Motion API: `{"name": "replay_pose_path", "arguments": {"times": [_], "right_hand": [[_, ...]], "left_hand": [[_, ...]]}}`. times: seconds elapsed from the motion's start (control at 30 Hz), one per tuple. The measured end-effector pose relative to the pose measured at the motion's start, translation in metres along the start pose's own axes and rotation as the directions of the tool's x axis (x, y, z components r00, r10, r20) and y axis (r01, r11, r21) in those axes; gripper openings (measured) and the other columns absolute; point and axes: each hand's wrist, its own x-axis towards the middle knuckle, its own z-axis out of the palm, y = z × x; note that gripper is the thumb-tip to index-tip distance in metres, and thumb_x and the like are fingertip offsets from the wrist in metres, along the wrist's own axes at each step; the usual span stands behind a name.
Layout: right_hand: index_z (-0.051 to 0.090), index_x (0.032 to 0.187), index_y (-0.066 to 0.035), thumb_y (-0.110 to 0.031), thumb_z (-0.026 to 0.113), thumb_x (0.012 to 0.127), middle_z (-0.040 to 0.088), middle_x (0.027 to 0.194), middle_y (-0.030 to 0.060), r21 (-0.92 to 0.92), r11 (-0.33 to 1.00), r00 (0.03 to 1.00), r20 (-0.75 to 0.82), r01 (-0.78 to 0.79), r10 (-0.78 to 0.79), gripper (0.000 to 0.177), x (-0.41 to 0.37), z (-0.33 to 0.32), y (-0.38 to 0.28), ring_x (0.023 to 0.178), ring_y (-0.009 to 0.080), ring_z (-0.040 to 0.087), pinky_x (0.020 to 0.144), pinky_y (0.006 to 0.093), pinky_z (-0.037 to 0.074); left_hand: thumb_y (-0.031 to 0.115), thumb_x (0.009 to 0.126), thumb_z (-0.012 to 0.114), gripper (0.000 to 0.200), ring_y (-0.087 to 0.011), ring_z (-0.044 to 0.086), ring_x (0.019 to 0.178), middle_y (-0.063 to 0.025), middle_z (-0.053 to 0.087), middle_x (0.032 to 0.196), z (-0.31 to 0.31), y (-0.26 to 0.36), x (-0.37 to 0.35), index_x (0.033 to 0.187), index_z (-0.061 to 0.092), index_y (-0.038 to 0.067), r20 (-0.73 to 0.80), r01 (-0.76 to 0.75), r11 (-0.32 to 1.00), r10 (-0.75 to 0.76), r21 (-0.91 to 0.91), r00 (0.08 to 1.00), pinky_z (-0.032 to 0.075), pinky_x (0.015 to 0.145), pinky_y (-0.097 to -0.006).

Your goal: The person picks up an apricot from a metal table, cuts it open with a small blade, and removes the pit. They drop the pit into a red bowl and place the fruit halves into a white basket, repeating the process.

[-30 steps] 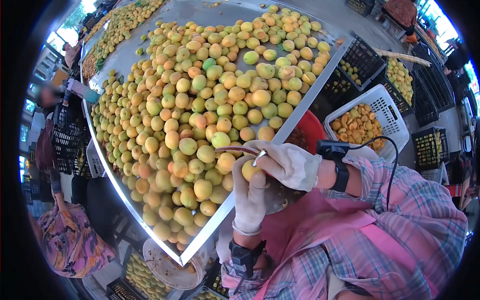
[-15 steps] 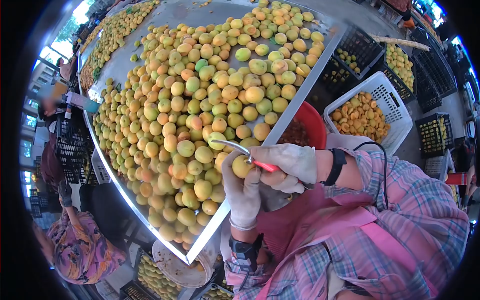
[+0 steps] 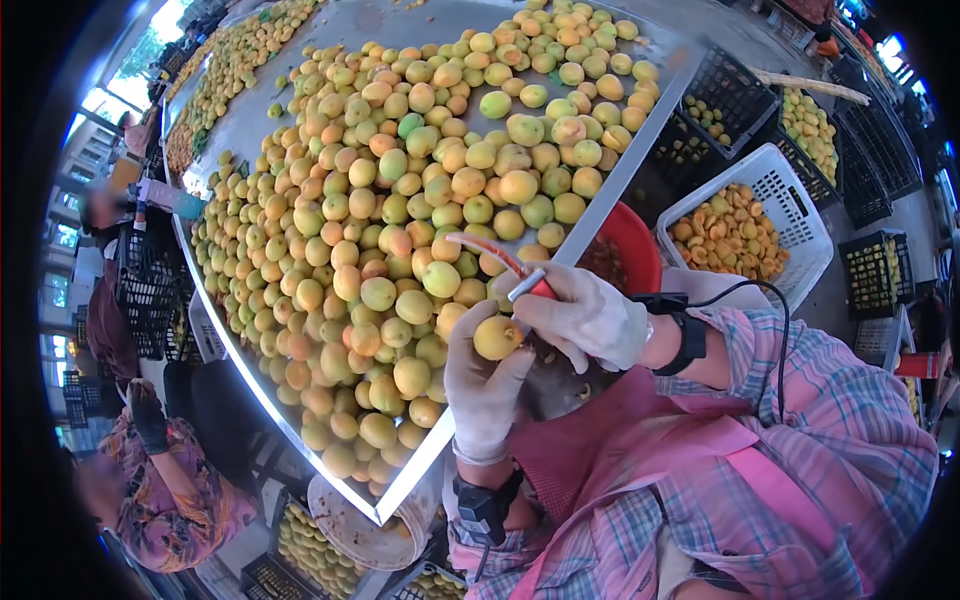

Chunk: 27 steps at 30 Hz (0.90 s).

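My gloved left hand (image 3: pixel 484 392) holds a yellow apricot (image 3: pixel 496 338) between thumb and fingers at the table's near corner. Just right of it, my gloved right hand (image 3: pixel 590 315) is closed round the red handle of a curved knife (image 3: pixel 492 252). The blade points left over the fruit, clear of the held apricot. A dark spot shows on the apricot's right side. Many yellow-green and orange apricots (image 3: pixel 380 293) lie heaped on the metal table (image 3: pixel 606 190) beyond both hands.
A red bowl (image 3: pixel 640 250) sits beside the table edge. Right of it stands a white crate (image 3: pixel 803 235) with halved apricots. Black crates (image 3: pixel 735 90) are behind. A white bucket (image 3: pixel 370 535) stands below the corner. A co-worker (image 3: pixel 180 490) is at the left.
My right hand has lifted the knife away from the apricot and turned it, so the handle is no longer against the fruit. The co-worker's arm at the left has moved.
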Motion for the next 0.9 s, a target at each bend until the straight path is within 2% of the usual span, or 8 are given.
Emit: {"name": "replay_pose_path", "arguments": {"times": [0.13, 0.17, 0.2, 0.23, 0.27, 0.3, 0.7, 0.9], "right_hand": [[0.053, 0.113, 0.001, -0.011, 0.056, 0.088, 0.059, 0.093, 0.012, -0.14, 0.977, 0.986, 0.049, 0.162, -0.157, 0.028, 0.006, -0.002, 0.016, 0.052, 0.0117, 0.058, 0.052, 0.0238, 0.048], [0.054, 0.115, 0.001, -0.019, 0.056, 0.092, 0.062, 0.082, 0.0076, -0.496, 0.663, 0.803, 0.128, 0.56, -0.582, 0.03, 0.015, 0.0, 0.018, 0.044, 0.0093, 0.054, 0.046, 0.0228, 0.045], [0.054, 0.115, 0.001, -0.019, 0.056, 0.092, 0.062, 0.082, 0.0076, -0.496, 0.664, 0.803, 0.127, 0.56, -0.583, 0.03, 0.012, 0.002, 0.018, 0.044, 0.0093, 0.054, 0.046, 0.0228, 0.045], [0.054, 0.116, 0.0, -0.022, 0.056, 0.093, 0.063, 0.082, 0.0076, -0.1, 0.961, 0.966, 0.003, 0.258, -0.259, 0.032, 0.008, 0.005, 0.016, 0.043, 0.0097, 0.054, 0.043, 0.0231, 0.044], [0.054, 0.117, 0.0, -0.025, 0.056, 0.093, 0.064, 0.081, 0.0076, 0.331, 0.935, 0.992, 0.047, -0.128, 0.12, 0.034, 0.007, 0.011, 0.007, 0.042, 0.0101, 0.054, 0.041, 0.0233, 0.043], [0.054, 0.112, 0.0, -0.026, 0.059, 0.091, 0.064, 0.073, 0.007, 0.366, 0.919, 0.989, 0.06, -0.145, 0.133, 0.034, 0.009, 0.013, 0.008, 0.039, 0.0113, 0.053, 0.037, 0.0236, 0.04], [0.05, 0.099, -0.003, -0.018, 0.066, 0.084, 0.052, 0.057, 0.0024, 0.367, 0.894, 0.957, 0.227, -0.256, 0.181, 0.027, 0.006, 0.032, 0.005, 0.043, 0.0102, 0.049, 0.036, 0.0245, 0.039], [0.05, 0.108, -0.001, -0.014, 0.062, 0.081, 0.054, 0.06, 0.0033, 0.221, 0.946, 0.959, 0.208, -0.238, 0.193, 0.032, 0.001, 0.04, 0.001, 0.045, 0.0125, 0.052, 0.039, 0.0252, 0.042]], "left_hand": [[0.006, 0.08, 0.076, 0.059, -0.0195, 0.057, 0.108, -0.0115, 0.056, 0.118, -0.003, -0.005, -0.001, 0.131, 0.047, -0.004, 0.007, -0.066, 0.958, 0.067, 0.279, 0.998, 0.048, 0.093, -0.0313], [0.007, 0.079, 0.078, 0.057, -0.0198, 0.058, 0.107, -0.0117, 0.056, 0.118, -0.004, -0.007, -0.001, 0.128, 0.051, -0.004, 0.03, -0.13, 0.906, 0.129, 0.402, 0.991, 0.049, 0.092, -0.0317], [0.007, 0.079, 0.078, 0.057, -0.0198, 0.058, 0.107, -0.0117, 0.056, 0.118, -0.003, -0.006, -0.001, 0.128, 0.051, -0.004, 0.031, -0.129, 0.906, 0.128, 0.403, 0.991, 0.049, 0.092, -0.0317], [0.008, 0.077, 0.079, 0.057, -0.0202, 0.058, 0.108, -0.0121, 0.056, 0.12, -0.002, -0.005, -0.002, 0.126, 0.053, -0.004, 0.001, -0.125, 0.91, 0.136, 0.396, 0.991, 0.048, 0.093, -0.0322], [0.009, 0.075, 0.08, 0.057, -0.0206, 0.058, 0.109, -0.0125, 0.056, 0.121, -0.001, -0.004, -0.003, 0.125, 0.054, -0.003, -0.029, -0.122, 0.913, 0.144, 0.389, 0.989, 0.048, 0.094, -0.0326], [0.009, 0.075, 0.08, 0.057, -0.0206, 0.058, 0.109, -0.0125, 0.056, 0.121, -0.003, -0.003, -0.005, 0.125, 0.054, -0.003, -0.03, -0.122, 0.912, 0.146, 0.392, 0.989, 0.048, 0.094, -0.0326], [0.009, 0.077, 0.079, 0.072, -0.0202, 0.055, 0.115, -0.0126, 0.05, 0.134, -0.018, 0.011, -0.026, 0.137, 0.043, -0.005, -0.058, -0.083, 0.856, 0.131, 0.511, 0.99, 0.046, 0.099, -0.0338], [0.014, 0.078, 0.08, 0.078, -0.0201, 0.054, 0.116, -0.0142, 0.053, 0.13, -0.02, 0.023, -0.036, 0.139, 0.037, -0.008, -0.086, -0.02, 0.974, 0.04, 0.228, 0.996, 0.045, 0.099, -0.0332]]}}
